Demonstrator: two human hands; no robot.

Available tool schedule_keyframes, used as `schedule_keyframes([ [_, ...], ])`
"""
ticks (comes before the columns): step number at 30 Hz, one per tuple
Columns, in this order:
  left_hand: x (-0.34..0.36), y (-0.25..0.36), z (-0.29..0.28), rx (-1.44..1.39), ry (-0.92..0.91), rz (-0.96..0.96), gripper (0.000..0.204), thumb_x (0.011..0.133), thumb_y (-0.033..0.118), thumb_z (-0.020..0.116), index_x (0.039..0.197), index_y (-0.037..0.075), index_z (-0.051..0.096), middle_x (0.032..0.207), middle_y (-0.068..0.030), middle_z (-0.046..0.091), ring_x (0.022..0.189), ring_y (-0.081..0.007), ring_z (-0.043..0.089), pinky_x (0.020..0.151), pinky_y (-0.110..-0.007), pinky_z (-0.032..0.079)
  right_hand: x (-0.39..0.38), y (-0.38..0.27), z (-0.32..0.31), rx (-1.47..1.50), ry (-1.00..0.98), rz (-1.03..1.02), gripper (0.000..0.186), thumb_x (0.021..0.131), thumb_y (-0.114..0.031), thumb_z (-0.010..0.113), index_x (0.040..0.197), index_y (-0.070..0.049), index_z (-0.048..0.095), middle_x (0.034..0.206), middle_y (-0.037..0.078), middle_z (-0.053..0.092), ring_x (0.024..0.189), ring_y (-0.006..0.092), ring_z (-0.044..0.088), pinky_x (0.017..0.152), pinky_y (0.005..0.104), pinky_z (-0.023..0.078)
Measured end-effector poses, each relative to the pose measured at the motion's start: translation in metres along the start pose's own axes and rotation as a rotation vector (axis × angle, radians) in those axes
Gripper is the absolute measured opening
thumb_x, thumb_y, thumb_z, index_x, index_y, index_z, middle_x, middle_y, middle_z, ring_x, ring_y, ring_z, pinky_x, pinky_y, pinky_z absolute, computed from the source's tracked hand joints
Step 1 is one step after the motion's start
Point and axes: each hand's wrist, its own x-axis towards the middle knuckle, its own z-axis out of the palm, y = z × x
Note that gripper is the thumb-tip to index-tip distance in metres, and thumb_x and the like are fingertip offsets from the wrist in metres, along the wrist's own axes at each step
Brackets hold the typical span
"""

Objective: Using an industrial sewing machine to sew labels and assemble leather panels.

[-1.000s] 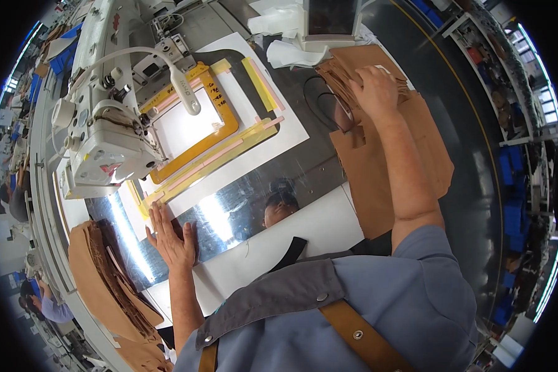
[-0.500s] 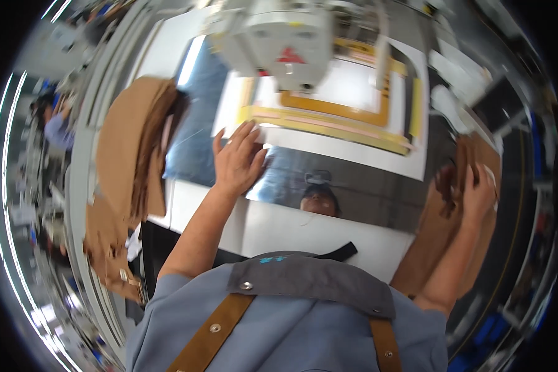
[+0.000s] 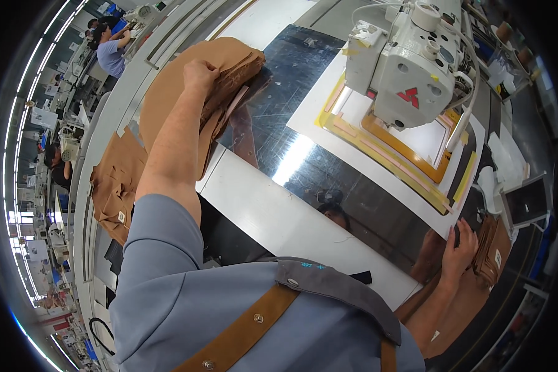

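My left hand [image 3: 201, 75] reaches over the stack of brown fabric pieces [image 3: 170, 80] at the left, thumb and fingers pinched at the upper edge of its top piece. The stack's right side shows several uneven layers. Over at the right, my right hand [image 3: 457, 248] holds nothing, its fingers apart. It hovers by the corner of the white sheet [image 3: 437, 224], next to a second pile of brown pieces [image 3: 490, 254]. Between the hands lies a shiny metal plate [image 3: 279, 93], mirroring parts of me.
A sewing machine head [image 3: 409, 68] stands over a yellow-edged frame [image 3: 384, 152] on the white sheet. More brown pieces [image 3: 115, 192] lie at the near left. A dark screen [image 3: 527, 201] is at the right. A person [image 3: 110, 56] sits at another machine, far left.
My left hand has left the frame's corner and moved left onto the brown stack. My right hand has come off the right pile toward the plate. The view has turned left.
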Motion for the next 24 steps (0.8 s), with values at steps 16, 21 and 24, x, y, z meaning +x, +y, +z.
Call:
schedule_keyframes([
  [16, -0.009, 0.003, -0.008, 0.093, -0.054, 0.028, 0.029, 0.076, 0.033, 0.086, 0.088, 0.007, 0.082, 0.095, -0.0145, 0.079, 0.093, -0.0237, 0.076, 0.088, -0.038, 0.058, -0.007, -0.043, 0.004, 0.152, -0.057, -0.116, 0.022, 0.096, -0.016, 0.067, 0.113, -0.003, 0.072, 0.124, 0.011, 0.07, 0.117, 0.0277, 0.064, 0.116, 0.0504, 0.035],
  [21, -0.016, -0.004, -0.011, -0.15, 0.014, -0.226, 0.023, 0.08, 0.026, 0.084, 0.087, 0.004, 0.081, 0.086, -0.0113, 0.078, 0.08, -0.0183, 0.074, 0.079, -0.032, 0.058, -0.01, -0.065, 0.002, 0.208, -0.084, -0.107, 0.021, 0.096, -0.016, 0.067, 0.112, -0.003, 0.072, 0.125, 0.011, 0.07, 0.117, 0.0279, 0.064, 0.116, 0.05, 0.035],
  [24, -0.024, -0.019, -0.013, -0.602, 0.004, -0.302, 0.017, 0.086, 0.016, 0.08, 0.088, 0.0, 0.077, 0.079, -0.0061, 0.074, 0.074, -0.0145, 0.07, 0.073, -0.027, 0.056, -0.011, -0.08, 0.003, 0.294, -0.101, -0.158, 0.019, 0.096, -0.014, 0.067, 0.111, -0.004, 0.073, 0.124, 0.01, 0.071, 0.118, 0.0299, 0.064, 0.116, 0.0476, 0.036],
])
